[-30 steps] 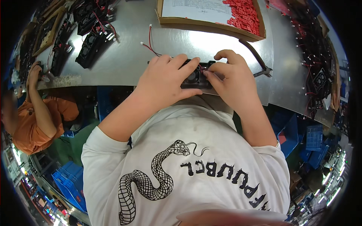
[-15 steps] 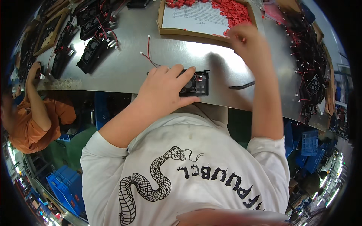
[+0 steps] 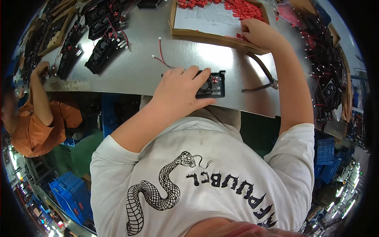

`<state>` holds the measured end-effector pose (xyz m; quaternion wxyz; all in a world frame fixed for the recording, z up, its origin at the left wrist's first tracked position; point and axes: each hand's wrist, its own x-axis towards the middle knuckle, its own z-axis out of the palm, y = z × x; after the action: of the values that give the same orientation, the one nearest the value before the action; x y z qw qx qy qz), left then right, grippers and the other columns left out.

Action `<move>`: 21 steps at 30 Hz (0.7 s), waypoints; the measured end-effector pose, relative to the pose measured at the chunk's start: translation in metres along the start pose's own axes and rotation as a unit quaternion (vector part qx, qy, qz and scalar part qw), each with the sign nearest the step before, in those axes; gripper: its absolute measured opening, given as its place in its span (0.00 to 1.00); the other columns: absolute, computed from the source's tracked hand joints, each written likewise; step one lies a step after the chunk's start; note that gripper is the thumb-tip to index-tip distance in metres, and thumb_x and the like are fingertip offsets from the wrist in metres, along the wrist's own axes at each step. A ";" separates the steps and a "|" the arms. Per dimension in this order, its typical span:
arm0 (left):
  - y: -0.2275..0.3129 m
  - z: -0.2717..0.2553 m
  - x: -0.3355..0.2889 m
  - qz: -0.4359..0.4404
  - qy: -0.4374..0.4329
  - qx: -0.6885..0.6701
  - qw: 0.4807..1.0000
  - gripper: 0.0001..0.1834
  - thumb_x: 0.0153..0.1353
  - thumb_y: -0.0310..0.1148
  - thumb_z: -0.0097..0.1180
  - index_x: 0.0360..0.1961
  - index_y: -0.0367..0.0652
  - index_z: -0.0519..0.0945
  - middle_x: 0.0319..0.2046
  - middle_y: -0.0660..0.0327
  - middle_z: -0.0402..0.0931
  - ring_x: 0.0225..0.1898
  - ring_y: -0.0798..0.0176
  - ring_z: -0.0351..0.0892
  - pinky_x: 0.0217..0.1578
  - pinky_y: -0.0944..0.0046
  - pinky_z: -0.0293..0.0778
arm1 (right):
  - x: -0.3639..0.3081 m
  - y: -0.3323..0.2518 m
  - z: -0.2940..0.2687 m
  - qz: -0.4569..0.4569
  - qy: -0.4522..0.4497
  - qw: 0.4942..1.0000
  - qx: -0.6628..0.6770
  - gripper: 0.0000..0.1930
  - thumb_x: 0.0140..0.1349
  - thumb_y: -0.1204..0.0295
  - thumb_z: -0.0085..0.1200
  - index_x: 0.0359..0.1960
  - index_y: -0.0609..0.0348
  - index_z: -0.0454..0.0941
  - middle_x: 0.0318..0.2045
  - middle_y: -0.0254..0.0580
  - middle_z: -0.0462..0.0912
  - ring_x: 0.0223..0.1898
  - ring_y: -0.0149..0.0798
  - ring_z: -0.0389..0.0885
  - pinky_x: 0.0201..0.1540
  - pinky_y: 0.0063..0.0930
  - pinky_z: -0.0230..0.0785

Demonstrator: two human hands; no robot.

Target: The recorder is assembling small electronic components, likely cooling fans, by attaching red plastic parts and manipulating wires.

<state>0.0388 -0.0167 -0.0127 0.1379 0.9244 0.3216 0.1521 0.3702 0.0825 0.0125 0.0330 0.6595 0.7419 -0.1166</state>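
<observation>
My left hand [image 3: 177, 87] lies over a black fan housing [image 3: 221, 90] near the table's front edge, its fingers curled around the far side and the thumb along the near side. A small red piece [image 3: 215, 79] sits in the housing beside the round fan, which my fingers partly hide. Two thin wires with white plugs [image 3: 160, 47] stretch out beyond that hand. My right hand [image 3: 258, 33] is at the right front of a cardboard tray [image 3: 213, 36], fingers bent and closed among small red plastic pieces [image 3: 246, 11]. Whatever those fingertips hold is hidden.
Dark-handled pliers [image 3: 263, 67] lie on the metal table [image 3: 138, 71] below my right hand. Several wired black fan units [image 3: 103, 51] stand at the left, and more are heaped [image 3: 328, 89] at the right. A co-worker in orange [image 3: 37, 128] sits at the far left.
My right hand has moved onto the tray's front right corner among the red pieces, uncovering more of the pliers. My left hand stays on the fan housing.
</observation>
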 end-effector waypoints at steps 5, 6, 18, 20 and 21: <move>0.002 0.000 0.000 0.009 0.007 0.000 1.000 0.40 0.52 0.57 0.70 0.61 0.46 0.77 0.45 0.60 0.77 0.40 0.54 0.78 0.44 0.54 0.72 | -0.058 -0.034 0.011 -0.049 0.255 0.945 0.199 0.05 0.65 0.77 0.59 0.40 0.64 0.80 0.36 0.43 0.85 0.36 0.36 0.82 0.42 0.30 0.75; 0.001 0.001 0.000 -0.002 0.005 0.004 1.000 0.40 0.52 0.57 0.70 0.61 0.46 0.77 0.45 0.60 0.77 0.40 0.54 0.78 0.44 0.54 0.72 | -0.081 -0.058 0.016 -0.022 0.229 0.931 0.285 0.05 0.63 0.79 0.60 0.40 0.62 0.81 0.36 0.40 0.86 0.35 0.30 0.81 0.40 0.27 0.74; 0.001 -0.002 0.001 0.022 0.003 0.014 1.000 0.40 0.51 0.57 0.70 0.61 0.46 0.77 0.46 0.61 0.76 0.41 0.55 0.76 0.45 0.54 0.70 | -0.125 -0.115 0.053 -0.171 0.156 0.949 0.215 0.10 0.50 0.81 0.68 0.35 0.60 0.84 0.39 0.39 0.87 0.38 0.43 0.84 0.40 0.34 0.78; 0.000 0.000 0.000 0.028 0.006 0.020 0.999 0.40 0.51 0.57 0.70 0.61 0.47 0.77 0.45 0.61 0.76 0.40 0.56 0.76 0.44 0.55 0.69 | -0.125 -0.115 0.053 -0.168 0.147 0.951 0.215 0.10 0.50 0.81 0.68 0.36 0.60 0.85 0.39 0.39 0.86 0.39 0.44 0.83 0.42 0.34 0.78; -0.001 0.000 0.000 0.027 0.008 0.019 0.999 0.40 0.51 0.57 0.70 0.61 0.47 0.77 0.45 0.61 0.76 0.40 0.56 0.76 0.44 0.55 0.69 | -0.124 -0.115 0.052 -0.170 0.146 0.951 0.213 0.10 0.50 0.81 0.68 0.36 0.60 0.85 0.39 0.39 0.86 0.39 0.44 0.83 0.42 0.34 0.78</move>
<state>0.0384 -0.0161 -0.0132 0.1137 0.9339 0.3007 0.1566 0.2668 -0.0615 0.0018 -0.2370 0.5251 0.7977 -0.1785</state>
